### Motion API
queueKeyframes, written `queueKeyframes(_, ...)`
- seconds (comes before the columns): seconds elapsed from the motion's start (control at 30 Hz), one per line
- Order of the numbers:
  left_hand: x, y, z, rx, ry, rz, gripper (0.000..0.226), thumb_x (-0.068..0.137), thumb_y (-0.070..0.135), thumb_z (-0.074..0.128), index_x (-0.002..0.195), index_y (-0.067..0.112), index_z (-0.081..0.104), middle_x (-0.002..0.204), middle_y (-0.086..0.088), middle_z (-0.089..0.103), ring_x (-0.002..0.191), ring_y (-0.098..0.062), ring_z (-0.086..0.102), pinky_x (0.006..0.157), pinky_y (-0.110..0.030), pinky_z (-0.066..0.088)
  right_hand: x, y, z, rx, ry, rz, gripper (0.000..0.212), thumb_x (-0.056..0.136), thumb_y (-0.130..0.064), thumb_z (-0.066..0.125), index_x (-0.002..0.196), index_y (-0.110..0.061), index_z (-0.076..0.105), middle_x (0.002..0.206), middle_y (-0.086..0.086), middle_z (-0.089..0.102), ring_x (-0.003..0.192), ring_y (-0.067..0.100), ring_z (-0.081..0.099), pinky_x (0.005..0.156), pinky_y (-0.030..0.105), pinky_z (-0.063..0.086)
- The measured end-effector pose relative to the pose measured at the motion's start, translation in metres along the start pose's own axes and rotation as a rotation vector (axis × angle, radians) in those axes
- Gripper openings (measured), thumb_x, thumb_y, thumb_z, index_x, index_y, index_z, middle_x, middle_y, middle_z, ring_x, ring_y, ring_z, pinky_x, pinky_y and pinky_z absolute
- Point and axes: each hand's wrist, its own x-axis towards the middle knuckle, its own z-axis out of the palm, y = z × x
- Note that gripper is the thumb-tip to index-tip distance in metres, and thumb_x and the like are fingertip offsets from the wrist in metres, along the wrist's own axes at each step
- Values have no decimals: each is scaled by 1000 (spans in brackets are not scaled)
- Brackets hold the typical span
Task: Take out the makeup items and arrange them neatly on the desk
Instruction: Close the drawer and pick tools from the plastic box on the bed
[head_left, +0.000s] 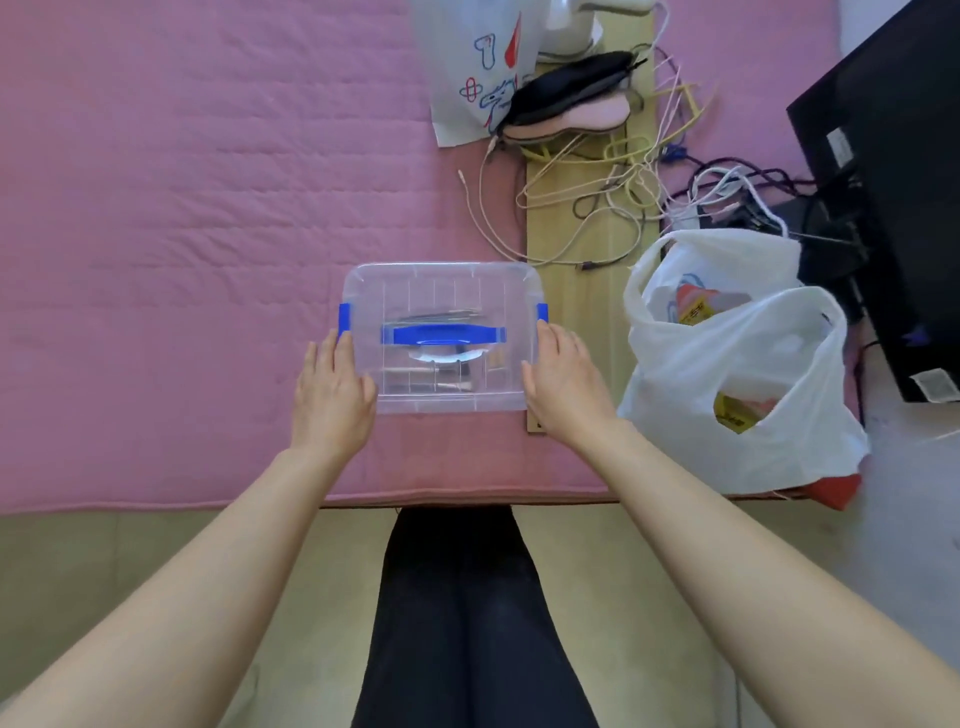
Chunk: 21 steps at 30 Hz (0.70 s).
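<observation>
A clear plastic box (441, 291) with a lid, a blue handle (442, 334) and blue side clips stands on the pink cloth of the desk, near the front edge. Dim shapes of makeup items show through the lid. My left hand (332, 387) rests against the box's left side, fingertips at the left blue clip (344, 318). Against the right side lies my right hand (563, 379), its fingertips just below the right blue clip (542, 312). Both hands press flat on the box's sides, and the lid sits shut on the box.
A white plastic bag (737, 364) with packets stands right of the box. Tangled cables (613, 192) lie behind it on a wooden strip. A printed white bag (478, 67) and dark pouches (571, 93) sit at the back. A black monitor (893, 182) is at far right.
</observation>
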Motion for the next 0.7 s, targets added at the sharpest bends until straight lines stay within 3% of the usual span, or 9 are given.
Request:
queueKeyframes(0.13,24,-11,19,-115,72,-18,55,96,15,45,144,-3,27,148,-22,33,137,-37,28,114,-45,21,29,0,19,168,57,77,58,101,-27,36,149,-1,15,155,18,19,139,35,26,113,42,25)
queueKeyframes(0.23,37,-15,34,-336,111,-137,53,98,22,43,146,5,28,144,-16,38,130,-32,37,107,-42,31,44,0,33,265,67,148,61,100,-29,35,151,-8,7,146,20,30,127,39,41,101,47,38)
queueKeyframes(0.33,44,-19,48,-383,168,-163,49,98,28,42,143,11,33,138,-12,42,121,-30,45,98,-41,38,55,5,45,297,70,207,64,101,-31,33,151,-11,-1,139,22,38,119,40,47,93,47,41)
queueKeyframes(0.5,61,-26,60,-457,292,-207,38,96,31,46,130,13,47,125,-6,52,109,-22,50,86,-31,37,65,17,65,282,150,179,60,102,-27,30,151,-9,0,132,24,44,106,43,54,83,48,49)
queueKeyframes(0.7,72,-41,68,-419,382,-171,31,98,30,49,113,6,59,108,-12,61,93,-30,56,77,-34,38,72,33,87,454,290,144,50,102,-28,28,150,-26,12,138,12,46,110,32,52,76,32,36)
